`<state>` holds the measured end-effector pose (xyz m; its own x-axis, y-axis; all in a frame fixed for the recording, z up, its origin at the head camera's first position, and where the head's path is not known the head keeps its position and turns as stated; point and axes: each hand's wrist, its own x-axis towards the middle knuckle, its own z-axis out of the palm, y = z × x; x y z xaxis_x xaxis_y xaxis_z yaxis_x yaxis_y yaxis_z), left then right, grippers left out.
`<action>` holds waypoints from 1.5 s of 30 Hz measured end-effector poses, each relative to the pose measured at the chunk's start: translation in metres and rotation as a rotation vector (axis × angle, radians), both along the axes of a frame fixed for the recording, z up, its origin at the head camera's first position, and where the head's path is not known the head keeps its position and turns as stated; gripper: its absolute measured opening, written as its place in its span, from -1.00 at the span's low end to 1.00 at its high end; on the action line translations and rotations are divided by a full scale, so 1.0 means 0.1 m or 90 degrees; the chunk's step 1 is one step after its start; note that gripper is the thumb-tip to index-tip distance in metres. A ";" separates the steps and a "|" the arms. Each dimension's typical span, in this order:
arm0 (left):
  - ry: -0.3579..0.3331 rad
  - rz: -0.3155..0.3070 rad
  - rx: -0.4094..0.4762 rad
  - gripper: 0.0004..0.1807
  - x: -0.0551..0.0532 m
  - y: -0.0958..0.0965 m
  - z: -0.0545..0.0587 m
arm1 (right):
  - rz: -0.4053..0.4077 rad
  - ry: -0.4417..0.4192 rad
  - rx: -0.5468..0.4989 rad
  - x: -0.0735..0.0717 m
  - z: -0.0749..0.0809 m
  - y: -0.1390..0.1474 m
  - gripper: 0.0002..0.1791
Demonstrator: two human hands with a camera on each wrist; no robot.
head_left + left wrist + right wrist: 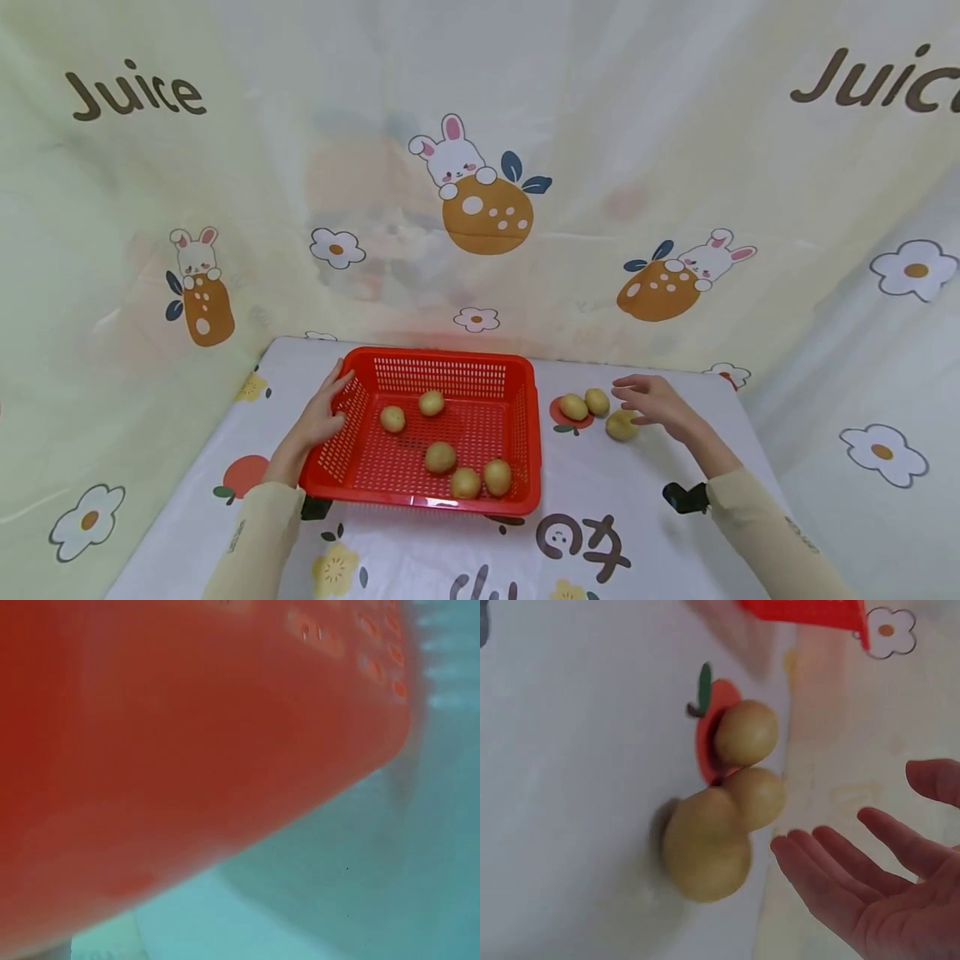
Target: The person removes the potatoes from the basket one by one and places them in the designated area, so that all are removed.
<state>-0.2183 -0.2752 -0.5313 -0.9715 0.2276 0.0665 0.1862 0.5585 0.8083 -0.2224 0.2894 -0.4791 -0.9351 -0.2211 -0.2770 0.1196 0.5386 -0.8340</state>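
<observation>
A red plastic basket (534, 433) with slotted walls holds several potatoes (440, 457). My left hand (318, 417) rests against its left rim, with the fingers and thumb extended over the edge. In the left wrist view the red basket wall (187, 750) fills most of the picture and hides nearly all of that hand. To the basket's right, three potatoes (706, 851) lie close together on the tablecloth. My right hand (656, 404) hovers beside and over the nearest of them, its fingers parted and nothing held, as the right wrist view also shows.
The white printed tablecloth (585, 492) lies under the basket and potatoes. A pale curtain (585, 275) with rabbit and fruit prints hangs behind the table and along both sides. Dark wrist-camera pieces (686, 498) sit at both wrists.
</observation>
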 end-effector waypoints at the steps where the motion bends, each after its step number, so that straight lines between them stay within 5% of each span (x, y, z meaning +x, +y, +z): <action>1: 0.001 -0.001 0.000 -0.13 0.00 0.00 0.00 | 0.013 -0.007 -0.015 -0.01 0.02 -0.03 -0.41; 10: 0.022 -0.010 -0.010 -0.14 0.00 0.00 -0.01 | 0.090 -0.039 -0.076 -0.09 0.20 -0.44 -0.48; 23: 0.030 -0.009 -0.015 -0.15 0.00 0.01 0.01 | 0.089 -0.080 -0.130 -0.28 0.40 -1.37 -0.49; 33: 0.024 -0.010 -0.006 -0.15 0.01 0.01 -0.06 | 0.065 -0.124 -0.190 -0.40 0.13 -2.03 -0.55; 45: 0.029 -0.005 -0.007 -0.14 0.00 0.00 -0.06 | -0.039 -0.111 -0.144 -0.55 -0.26 -2.44 -0.58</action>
<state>-0.2186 -0.2754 -0.5371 -0.9658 0.2358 0.1077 0.2265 0.5653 0.7932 -0.2779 0.0453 -0.5047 -0.8916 -0.2396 -0.3842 0.2979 0.3288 -0.8962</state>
